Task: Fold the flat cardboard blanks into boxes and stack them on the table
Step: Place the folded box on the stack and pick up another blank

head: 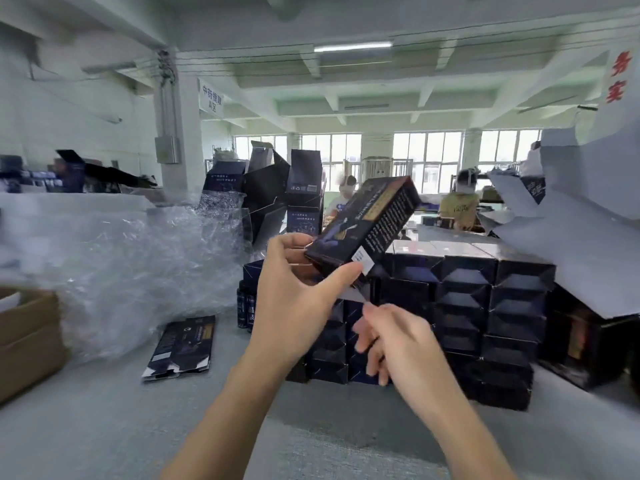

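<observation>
Left hand [294,292] grips tilted box [363,223]; right hand [391,337] tucks flap [358,294].

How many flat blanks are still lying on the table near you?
1 that I can make out: a flat blank on the table, left of the left hand, beside the plastic wrap. More may be hidden under the wrap.

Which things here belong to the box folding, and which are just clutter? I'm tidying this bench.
Job: dark printed cardboard box in the left hand; right hand at its flap; stack of dark folded boxes; flat dark cardboard blank.

Lying about: clear bubble wrap; brown corrugated carton.
</observation>
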